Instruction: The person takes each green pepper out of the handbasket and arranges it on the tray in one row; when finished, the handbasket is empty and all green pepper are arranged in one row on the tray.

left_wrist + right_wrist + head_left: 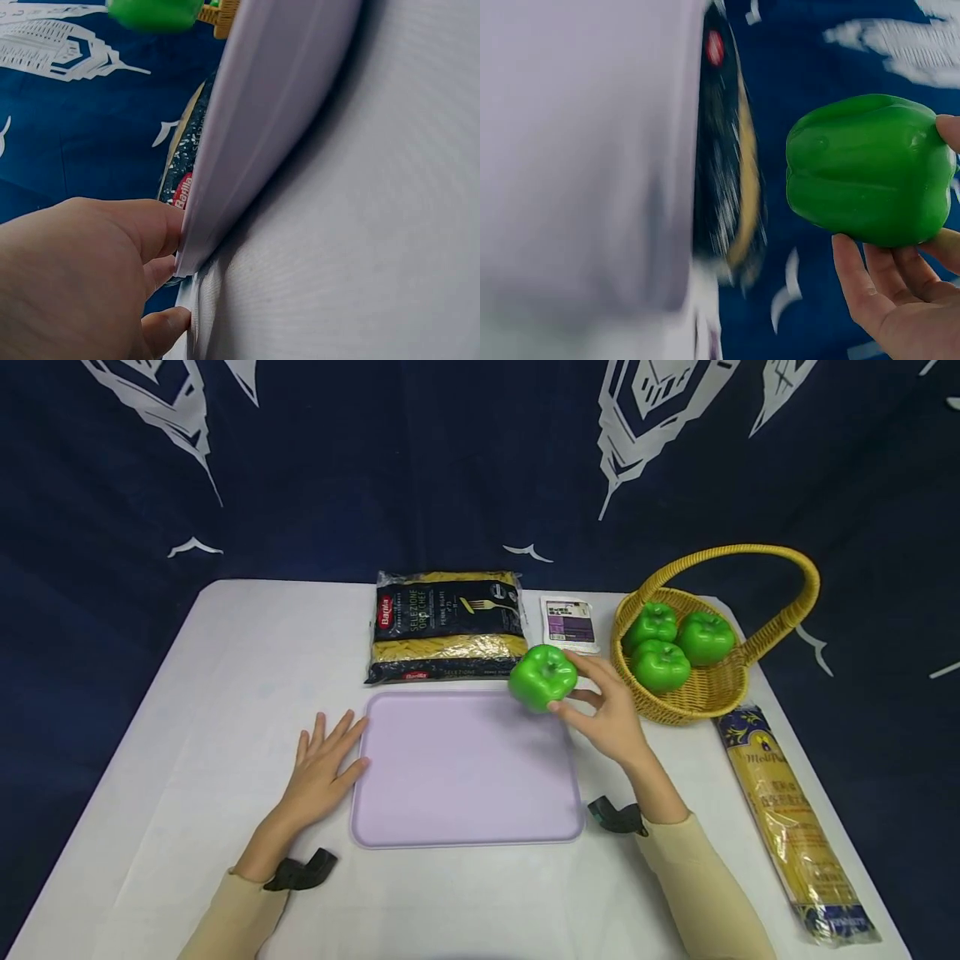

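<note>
My right hand (611, 714) grips a green bell pepper (543, 677) between thumb and fingers, over the upper right corner of a lilac tray (465, 768). The right wrist view shows the same pepper (870, 171) with fingertips along its lower side and the thumb at its end. My left hand (318, 777) lies at the tray's left edge, fingers spread and straight, fingertips right at the rim. Close up in the left wrist view, the left hand (97, 262) has its fingers against the tray's side (247, 150).
A yellow wicker basket (678, 706) with an arched handle holds several green peppers (660, 666) at the right. Behind the tray lies a Barilla penne bag (450, 627), beside a small white-and-purple packet (570, 622). A long pasta package (795, 827) lies along the table's right edge.
</note>
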Demonstrator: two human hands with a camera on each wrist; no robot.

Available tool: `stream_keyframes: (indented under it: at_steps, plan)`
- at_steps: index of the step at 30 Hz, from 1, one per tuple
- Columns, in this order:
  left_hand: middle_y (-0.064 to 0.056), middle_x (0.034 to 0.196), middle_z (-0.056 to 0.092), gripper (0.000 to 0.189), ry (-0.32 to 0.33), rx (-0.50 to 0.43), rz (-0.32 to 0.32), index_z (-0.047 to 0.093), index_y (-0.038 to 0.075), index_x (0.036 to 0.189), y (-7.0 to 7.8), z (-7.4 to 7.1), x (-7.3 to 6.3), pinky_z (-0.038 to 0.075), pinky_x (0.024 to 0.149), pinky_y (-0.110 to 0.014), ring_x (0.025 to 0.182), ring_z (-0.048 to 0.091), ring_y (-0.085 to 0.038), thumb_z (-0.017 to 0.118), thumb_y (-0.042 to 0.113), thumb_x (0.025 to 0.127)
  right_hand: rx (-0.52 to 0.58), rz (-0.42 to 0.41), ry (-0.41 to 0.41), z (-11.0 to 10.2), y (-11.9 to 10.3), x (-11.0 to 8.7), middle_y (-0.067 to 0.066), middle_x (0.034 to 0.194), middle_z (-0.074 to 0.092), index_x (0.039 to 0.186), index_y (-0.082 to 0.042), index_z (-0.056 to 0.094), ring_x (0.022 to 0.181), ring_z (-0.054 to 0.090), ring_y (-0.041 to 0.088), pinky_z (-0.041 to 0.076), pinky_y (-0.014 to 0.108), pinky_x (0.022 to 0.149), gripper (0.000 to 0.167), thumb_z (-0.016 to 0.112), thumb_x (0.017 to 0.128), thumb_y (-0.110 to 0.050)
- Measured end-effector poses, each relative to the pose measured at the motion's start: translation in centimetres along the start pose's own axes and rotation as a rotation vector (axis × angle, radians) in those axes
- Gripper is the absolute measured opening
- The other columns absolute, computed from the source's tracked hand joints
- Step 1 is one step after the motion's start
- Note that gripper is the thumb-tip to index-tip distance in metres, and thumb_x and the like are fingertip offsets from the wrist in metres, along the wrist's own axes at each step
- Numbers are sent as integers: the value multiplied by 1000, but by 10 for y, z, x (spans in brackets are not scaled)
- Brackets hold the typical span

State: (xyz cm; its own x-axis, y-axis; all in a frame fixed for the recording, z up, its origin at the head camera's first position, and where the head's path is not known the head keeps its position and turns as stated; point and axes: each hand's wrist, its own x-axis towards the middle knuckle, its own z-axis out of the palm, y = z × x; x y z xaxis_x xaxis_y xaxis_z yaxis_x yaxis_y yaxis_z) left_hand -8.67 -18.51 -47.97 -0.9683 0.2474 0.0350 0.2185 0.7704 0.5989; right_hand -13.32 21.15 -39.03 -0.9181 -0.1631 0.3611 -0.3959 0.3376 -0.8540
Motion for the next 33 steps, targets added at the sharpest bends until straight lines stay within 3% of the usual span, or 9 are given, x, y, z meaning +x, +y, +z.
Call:
stream_keyframes:
  at_steps: [7, 12, 16, 23, 33]
  plan:
    - [-19, 161, 22, 60, -20, 0, -14, 35, 13, 152, 0, -1, 0, -9, 116, -65, 148, -7, -48, 52, 33, 99, 18, -30, -235, 66, -10, 11, 18, 129, 53, 139, 3, 50, 119, 56, 29, 56, 31, 91, 71, 80, 74, 0]
    - [-19, 161, 21, 60, -21, 5, -12, 34, 13, 153, 0, -1, 0, -9, 115, -66, 148, -7, -49, 51, 33, 99, 0, -54, -378, 105, -17, 14, 15, 129, 55, 139, 1, 50, 117, 58, 27, 57, 31, 89, 72, 81, 75, -9]
    - [-20, 160, 23, 59, -2, 7, -1, 35, 13, 152, -1, 0, 0, -7, 115, -68, 147, -4, -51, 51, 34, 99, 17, -75, -439, 128, -22, 16, 14, 126, 57, 138, 1, 52, 114, 60, 25, 57, 31, 88, 71, 82, 74, -10]
    - [-20, 160, 24, 61, 0, 25, -1, 34, 15, 153, 0, 0, -1, -6, 114, -68, 147, -4, -52, 51, 37, 98, 30, -52, -500, 149, -23, 18, 14, 130, 55, 139, 0, 51, 114, 60, 26, 57, 35, 89, 71, 81, 76, -9]
    - [-19, 161, 23, 64, -5, 36, -12, 34, 11, 152, 2, -1, -1, -6, 115, -67, 148, -4, -51, 53, 32, 95, 41, -19, -549, 159, -20, 19, 16, 137, 52, 141, 1, 49, 115, 61, 28, 57, 33, 89, 71, 80, 77, -8]
